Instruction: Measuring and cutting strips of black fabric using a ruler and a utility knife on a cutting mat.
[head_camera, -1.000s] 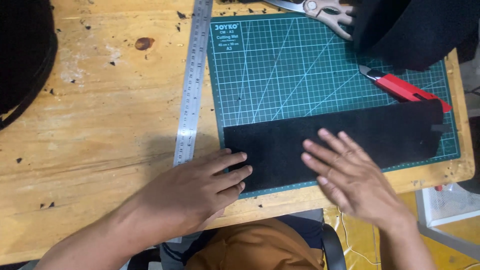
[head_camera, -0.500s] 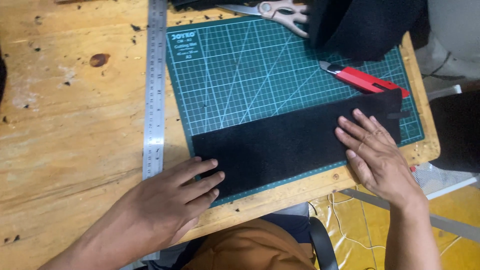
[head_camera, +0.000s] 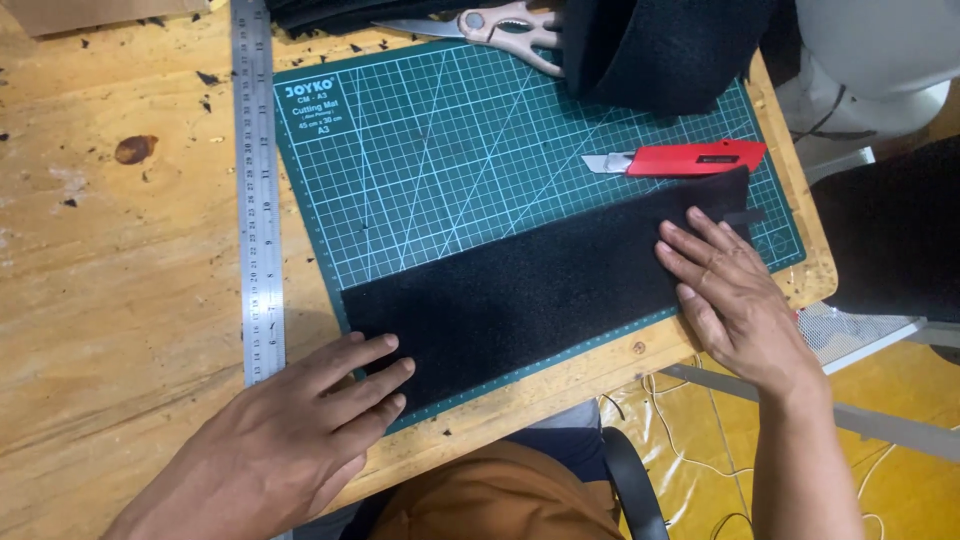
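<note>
- A long strip of black fabric (head_camera: 540, 285) is seen laid slantwise across the lower half of a green cutting mat (head_camera: 440, 150), running from the lower centre of the frame up to the right of centre.
- The left hand (head_camera: 300, 440), at the lower left of the frame, is held open and flat, its fingertips (head_camera: 385, 372) pressed on the strip's lower left end; nothing is gripped.
- The right hand (head_camera: 735, 295), at the right of the frame, is likewise spread open, palm down, with its fingers (head_camera: 690, 250) resting on the strip's upper right end.
- A red utility knife (head_camera: 685, 158) with its blade out is shown lying on the mat just above the strip's right end, apart from both hands.
- A steel ruler (head_camera: 256, 190) is laid upright in the frame along the mat's left edge, on the wooden table (head_camera: 110, 260).
- A pair of scissors (head_camera: 485, 25) is seen at the top centre, partly on the mat's upper edge.
- More black material (head_camera: 665, 50) is piled at the upper right, overlapping the mat's top corner.
- The table's surface at the left is marked by a dark knot and scattered black scraps.
</note>
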